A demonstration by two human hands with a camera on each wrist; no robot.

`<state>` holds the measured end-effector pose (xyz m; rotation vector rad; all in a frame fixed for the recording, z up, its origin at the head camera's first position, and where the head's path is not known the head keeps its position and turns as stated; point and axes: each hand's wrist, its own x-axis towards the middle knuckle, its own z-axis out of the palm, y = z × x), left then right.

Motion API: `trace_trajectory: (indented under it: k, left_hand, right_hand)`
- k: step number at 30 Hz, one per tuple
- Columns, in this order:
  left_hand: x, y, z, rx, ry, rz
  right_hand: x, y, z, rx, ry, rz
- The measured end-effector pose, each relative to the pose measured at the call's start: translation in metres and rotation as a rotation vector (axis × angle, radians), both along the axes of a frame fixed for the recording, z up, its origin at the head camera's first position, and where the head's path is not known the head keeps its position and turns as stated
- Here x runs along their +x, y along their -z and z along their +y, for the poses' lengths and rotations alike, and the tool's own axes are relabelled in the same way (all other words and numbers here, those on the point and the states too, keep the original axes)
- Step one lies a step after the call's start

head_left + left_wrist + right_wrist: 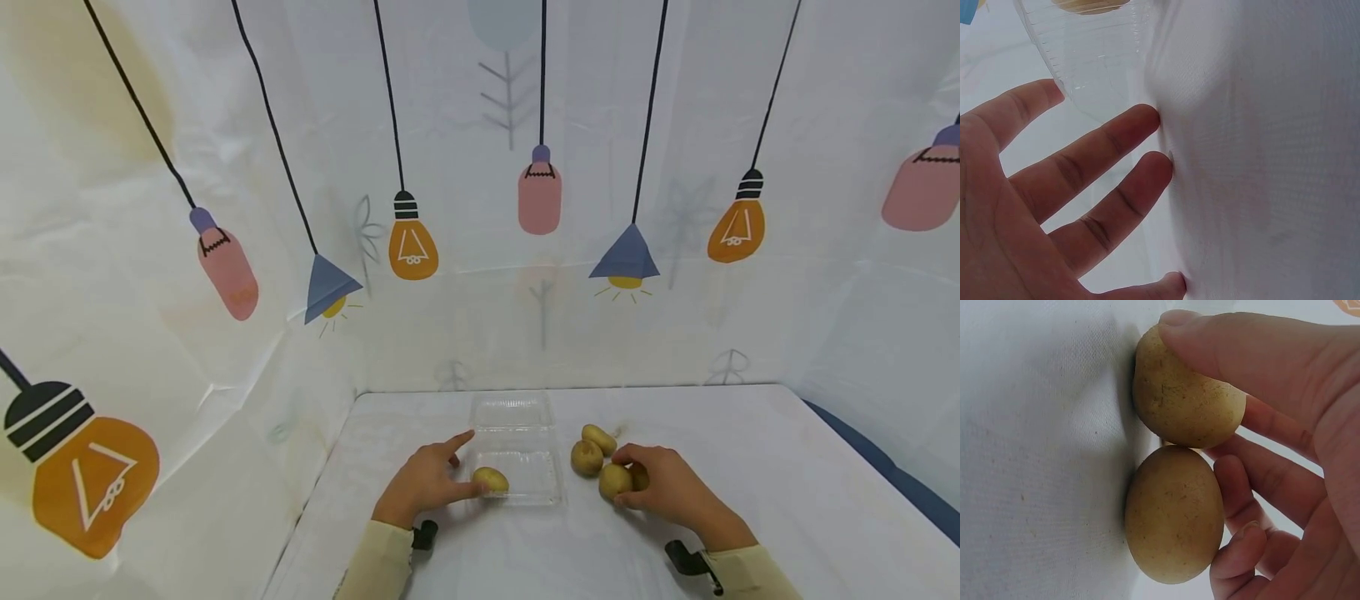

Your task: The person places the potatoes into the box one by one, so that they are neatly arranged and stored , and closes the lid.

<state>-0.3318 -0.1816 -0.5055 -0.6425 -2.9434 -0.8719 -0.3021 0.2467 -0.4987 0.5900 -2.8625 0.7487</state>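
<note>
My right hand [667, 487] holds a round potato [614, 482] between thumb and fingers; it sits on the white cloth. In the right wrist view the thumb lies over this potato [1182, 394], while a second potato [1174, 515] stands against it, near the curled lower fingers. Left of them, a clear plastic clamshell box [536, 483] lies with its lid folded back, one yellowish potato [491, 479] inside. My left hand [426, 482] is spread at the box's left side, index finger and thumb at its edge. Its other fingertips [1147, 119] rest on the cloth.
Two more potatoes, one round [587, 458] and one longer [598, 439], lie just beyond my right hand. The white-covered table [750, 450] ends at a hanging sheet [465, 325] printed with lamps, at the back and left.
</note>
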Motion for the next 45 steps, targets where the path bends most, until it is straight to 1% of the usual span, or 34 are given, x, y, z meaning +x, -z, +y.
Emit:
trace_trajectory:
  k: [9, 13, 20, 23, 30, 37, 45]
  left_hand:
    - [0.000, 0.002, -0.001, -0.008, -0.006, -0.006]
    - [-0.001, 0.003, -0.001, -0.009, -0.004, -0.003]
    - [-0.001, 0.001, -0.001, 0.004, 0.016, 0.016]
    - [0.000, 0.000, -0.001, 0.007, 0.012, 0.009]
    - [0.001, 0.001, -0.002, 0.009, 0.003, 0.003]
    - [0.000, 0.003, -0.001, 0.006, 0.011, 0.008]
    - [0.000, 0.001, 0.000, 0.006, 0.007, 0.010]
  right_hand:
    - [0.001, 0.001, -0.006, -0.008, 0.014, -0.026]
    - [0.001, -0.001, -0.006, 0.007, 0.018, -0.035]
    - [-0.004, -0.007, -0.005, 0.044, -0.053, -0.023]
    - [-0.007, -0.008, -0.005, 0.040, -0.091, -0.026]
    - [-0.012, -0.010, -0.005, 0.024, -0.143, -0.051]
    - [-0.013, -0.019, -0.004, 0.003, -0.152, -0.046]
    - [-0.019, -0.027, -0.002, 0.026, -0.139, -0.044]
